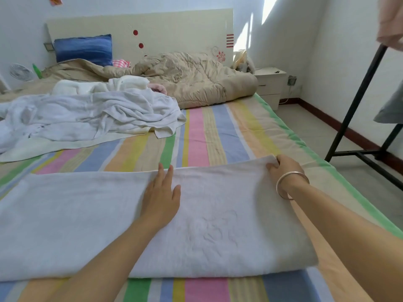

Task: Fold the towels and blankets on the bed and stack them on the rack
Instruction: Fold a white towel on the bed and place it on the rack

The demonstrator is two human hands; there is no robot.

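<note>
A white towel (pixel 87 214) lies spread flat and folded over on the striped bed (pixel 218 131), close to the near edge. My left hand (pixel 162 192) presses flat on its middle near the far edge, fingers straight. My right hand (pixel 283 168), with a bangle on the wrist, pinches the towel's far right corner. A heap of crumpled white towels (pixel 87 114) lies at the far left of the bed. The black metal rack (pixel 357 101) stands on the floor to the right of the bed.
A beige quilt (pixel 192 79) is bunched at the head of the bed, with a blue pillow (pixel 84 49) behind it. A white nightstand (pixel 270 83) sits right of the headboard. Cloth (pixel 390 25) hangs from the rack's top.
</note>
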